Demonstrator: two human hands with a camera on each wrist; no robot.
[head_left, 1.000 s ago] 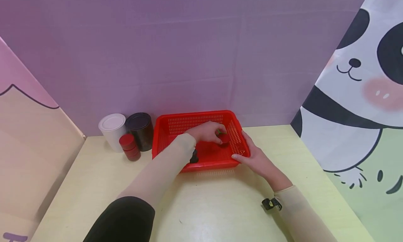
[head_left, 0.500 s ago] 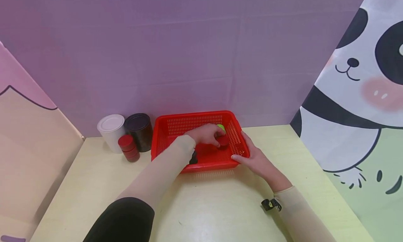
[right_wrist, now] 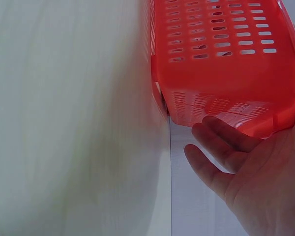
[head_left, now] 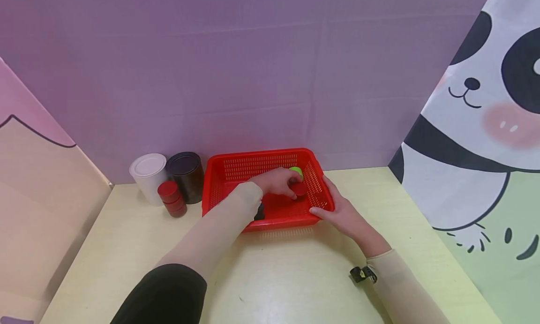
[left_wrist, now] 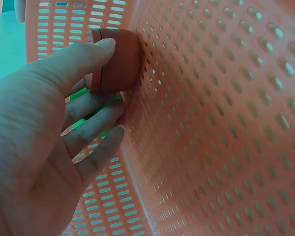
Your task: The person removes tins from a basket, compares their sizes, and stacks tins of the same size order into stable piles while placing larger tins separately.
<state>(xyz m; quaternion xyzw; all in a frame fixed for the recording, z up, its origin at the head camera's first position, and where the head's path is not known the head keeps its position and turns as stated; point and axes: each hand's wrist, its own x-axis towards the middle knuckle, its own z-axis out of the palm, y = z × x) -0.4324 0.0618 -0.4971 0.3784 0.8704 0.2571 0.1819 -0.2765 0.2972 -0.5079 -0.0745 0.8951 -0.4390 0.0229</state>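
Observation:
A red plastic basket [head_left: 270,222] with slotted sides stands against the back wall. Inside it, at the right end, my left hand [head_left: 276,180] pinches a small red round container [head_left: 298,189]. The left wrist view shows the thumb pressed on this red container [left_wrist: 119,61], which has a seam near one end. Behind the fingers of the left hand [left_wrist: 44,113] is a bright green thing [left_wrist: 81,96], mostly hidden; its rounded top [head_left: 296,170] shows in the head view. My right hand [head_left: 341,211] grips the basket's right rim, thumb on the front corner.
Left of the basket stand a white canister [head_left: 148,176] and a dark lidded canister [head_left: 185,176]. In front of them is a stack of small red round containers [head_left: 172,199]. The purple back wall [head_left: 261,80] rises right behind the basket.
My left hand has shifted slightly toward the front with the red container, and more of the green thing now shows behind it. My right hand has stayed on the rim.

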